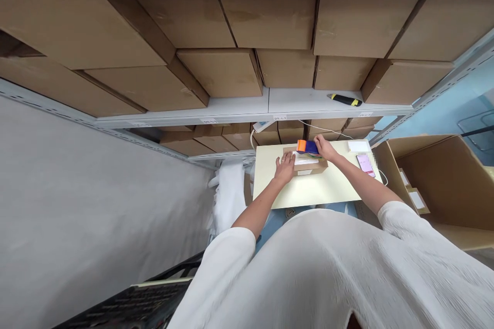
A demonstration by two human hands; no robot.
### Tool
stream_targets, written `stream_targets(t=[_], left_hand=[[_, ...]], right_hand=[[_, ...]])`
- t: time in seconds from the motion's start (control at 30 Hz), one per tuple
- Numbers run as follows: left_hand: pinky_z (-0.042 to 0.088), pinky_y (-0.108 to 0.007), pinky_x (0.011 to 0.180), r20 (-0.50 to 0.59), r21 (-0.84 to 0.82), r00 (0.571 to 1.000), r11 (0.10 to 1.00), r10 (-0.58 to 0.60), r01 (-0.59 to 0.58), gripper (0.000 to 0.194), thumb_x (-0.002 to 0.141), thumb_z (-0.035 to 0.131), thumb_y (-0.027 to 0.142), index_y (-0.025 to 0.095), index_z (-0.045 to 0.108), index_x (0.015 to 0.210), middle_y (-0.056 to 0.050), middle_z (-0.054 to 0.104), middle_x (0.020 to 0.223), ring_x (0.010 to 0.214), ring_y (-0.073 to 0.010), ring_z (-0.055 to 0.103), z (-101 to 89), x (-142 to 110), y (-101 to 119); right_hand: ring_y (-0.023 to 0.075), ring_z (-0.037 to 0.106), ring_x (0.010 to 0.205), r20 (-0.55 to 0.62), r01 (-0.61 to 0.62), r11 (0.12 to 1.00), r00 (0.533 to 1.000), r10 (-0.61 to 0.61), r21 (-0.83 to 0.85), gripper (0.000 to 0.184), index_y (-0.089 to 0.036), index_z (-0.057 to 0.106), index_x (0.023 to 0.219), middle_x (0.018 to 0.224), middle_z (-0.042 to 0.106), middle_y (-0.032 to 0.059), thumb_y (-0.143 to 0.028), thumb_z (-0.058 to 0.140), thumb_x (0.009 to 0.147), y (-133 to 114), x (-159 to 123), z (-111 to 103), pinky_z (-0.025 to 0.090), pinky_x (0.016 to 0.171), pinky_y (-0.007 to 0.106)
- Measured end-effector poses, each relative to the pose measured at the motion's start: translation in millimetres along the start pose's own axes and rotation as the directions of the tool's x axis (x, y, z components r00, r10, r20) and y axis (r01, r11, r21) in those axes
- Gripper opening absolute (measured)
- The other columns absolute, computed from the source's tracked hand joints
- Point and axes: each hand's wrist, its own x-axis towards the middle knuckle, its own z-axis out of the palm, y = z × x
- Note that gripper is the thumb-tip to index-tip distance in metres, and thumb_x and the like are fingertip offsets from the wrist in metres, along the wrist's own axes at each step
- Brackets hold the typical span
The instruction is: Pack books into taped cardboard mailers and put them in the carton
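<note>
A small brown cardboard box (321, 167) with white labels lies on the pale yellow table (278, 195). My left hand (284, 167) rests on the box's left end, its fingers spread, with a ring on one finger. In my right hand (325, 148) is a blue and orange tape dispenser (307, 147), held over the top of the box near its far edge. My fingers are wrapped round the dispenser's right end. Whether its orange head touches the cardboard cannot be made out.
A phone (365, 164) and a white stack of labels (358, 146) lie at the table's right. Beside it stands a large open carton (443, 175) holding small boxes. Shelves with brown boxes (219, 73) rise in front; a utility knife (346, 99) and a power strip (263, 126) are there.
</note>
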Motion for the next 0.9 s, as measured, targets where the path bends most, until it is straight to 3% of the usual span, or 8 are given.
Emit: stream_targets(t=[0.17,0.27,0.37,0.53,0.77,0.9], left_hand=[[0.023,-0.067,0.136,-0.002,-0.006,1.0,1.0,0.0,0.0,0.082,0.1,0.052,0.016,0.021,0.034,0.179,-0.019,0.033,0.185,0.172,-0.0376,0.026,1.7,2,-1],[0.023,-0.067,0.136,0.001,0.0,1.0,1.0,-0.002,0.002,0.079,0.1,0.048,0.015,0.02,0.036,0.178,-0.019,0.032,0.185,0.173,-0.0364,0.025,2.6,3,-1],[0.024,-0.067,0.136,0.004,0.005,1.0,1.0,-0.001,0.001,0.077,0.1,0.045,0.012,0.019,0.039,0.177,-0.019,0.031,0.186,0.173,-0.0357,0.025,3.0,4,-1],[0.024,-0.067,0.136,-0.006,-0.004,1.0,1.0,0.0,0.0,0.078,0.098,0.048,0.011,0.02,0.041,0.175,-0.02,0.036,0.183,0.172,-0.0351,0.028,-0.4,5,-1],[0.029,-0.061,0.135,-0.053,-0.075,0.998,0.997,-0.015,0.011,0.06,0.102,0.047,0.013,0.021,0.061,0.159,-0.017,0.05,0.175,0.164,-0.0318,0.042,-16.7,2,0],[0.041,-0.054,0.131,-0.176,-0.264,0.983,0.965,-0.044,-0.004,0.049,0.102,0.051,0.013,0.021,0.071,0.145,-0.013,0.065,0.161,0.152,-0.0311,0.057,-33.5,3,12]], right_hand=[[0.0302,0.069,0.103,0.075,-0.029,0.995,0.997,0.036,-0.095,0.039,-0.027,0.055,0.115,0.112,0.075,0.0084,-0.062,0.035,0.112,2,-5,-11,0.048,0.103,0.048],[0.0341,0.067,0.119,0.139,-0.012,0.984,0.99,0.037,-0.176,0.054,-0.025,0.06,0.128,0.125,0.075,0.0116,-0.07,0.063,0.099,3,-10,-22,0.045,0.11,0.049],[0.0365,0.066,0.122,0.195,0.032,0.965,0.981,0.02,-0.26,0.069,-0.023,0.062,0.134,0.128,0.074,0.0135,-0.065,0.084,0.083,9,-16,-29,0.046,0.109,0.047],[0.0334,0.068,0.109,0.173,0.006,0.949,0.984,0.051,-0.314,0.051,-0.022,0.065,0.12,0.12,0.075,0.0118,-0.052,0.085,0.083,26,-21,-32,0.049,0.101,0.044],[0.0296,0.069,0.104,0.16,0.016,0.971,0.987,0.023,-0.237,0.048,-0.025,0.063,0.117,0.119,0.074,0.0078,-0.048,0.086,0.082,47,-27,-38,0.053,0.093,0.041],[0.0302,0.069,0.103,0.149,0.034,0.967,0.989,0.005,-0.253,0.046,-0.025,0.064,0.117,0.118,0.075,0.0089,-0.042,0.086,0.081,46,-27,-37,0.053,0.09,0.039]])
